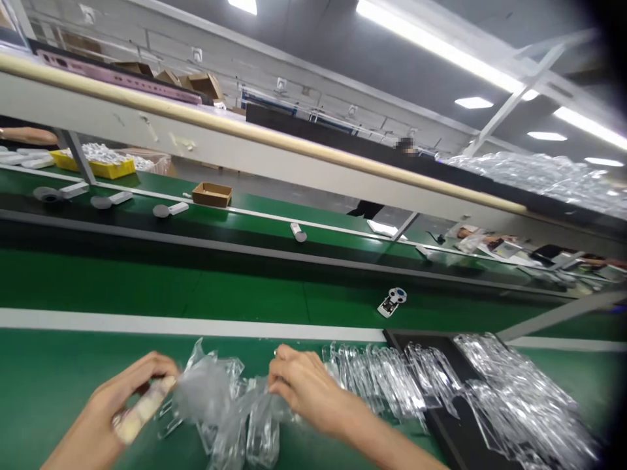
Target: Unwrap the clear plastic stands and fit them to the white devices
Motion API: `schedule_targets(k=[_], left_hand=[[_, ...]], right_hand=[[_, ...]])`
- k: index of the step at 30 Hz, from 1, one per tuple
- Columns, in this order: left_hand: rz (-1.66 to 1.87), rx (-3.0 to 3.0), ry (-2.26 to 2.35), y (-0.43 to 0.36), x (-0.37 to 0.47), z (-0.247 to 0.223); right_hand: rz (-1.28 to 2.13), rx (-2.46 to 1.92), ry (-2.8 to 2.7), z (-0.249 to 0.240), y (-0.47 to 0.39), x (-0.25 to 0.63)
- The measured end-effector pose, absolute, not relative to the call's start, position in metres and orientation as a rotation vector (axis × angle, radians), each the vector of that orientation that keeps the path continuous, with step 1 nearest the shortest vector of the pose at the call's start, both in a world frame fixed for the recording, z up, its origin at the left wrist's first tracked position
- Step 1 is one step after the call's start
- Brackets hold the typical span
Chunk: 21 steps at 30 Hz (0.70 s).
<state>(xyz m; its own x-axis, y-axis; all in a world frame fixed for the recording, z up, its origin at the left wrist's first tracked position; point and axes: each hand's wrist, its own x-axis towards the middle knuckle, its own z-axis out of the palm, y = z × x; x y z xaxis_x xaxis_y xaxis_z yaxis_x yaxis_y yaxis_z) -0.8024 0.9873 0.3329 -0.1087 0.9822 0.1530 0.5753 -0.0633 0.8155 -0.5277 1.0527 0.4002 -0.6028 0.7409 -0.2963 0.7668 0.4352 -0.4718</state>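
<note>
My left hand [130,401] is at the lower left, its fingers curled round a pale, cream-coloured piece [142,412] that is blurred. Beside it, a crumpled clear plastic bag [208,395] lies over several clear plastic parts [263,434] on the green surface. With thumb and fingertips pressed together, my right hand [306,388] pinches the right side of that bag. To the right of my right hand, a row of clear plastic pieces [379,375] lies side by side, partly on a black tray.
The black tray [443,440] at the lower right bears many clear pieces [524,398]. A small white device [392,302] lies on the green belt [245,287]. Further back are a brown box [212,194], a yellow bin [110,170], white parts and other people's arms.
</note>
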Motion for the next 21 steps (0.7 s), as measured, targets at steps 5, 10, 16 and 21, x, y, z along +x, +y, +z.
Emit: schedule_targets(k=[5,10,16,21], left_hand=[[1.113,1.513,1.554,0.981,-0.795,0.361],[1.151,1.577,1.536,0.973,-0.788,0.37],[1.138,1.648,1.49,0.978,-0.789,0.361],[1.154,1.638,1.524,0.978,-0.79,0.359]], right_hand=[[-1.022,1.522,2.622,0.408,1.058,-0.525],[-1.227,1.664,2.499,0.415,1.067,-0.524],[-1.474,1.678,2.392,0.416,1.082,-0.52],[-1.694,1.618,2.312,0.417,1.091,-0.512]])
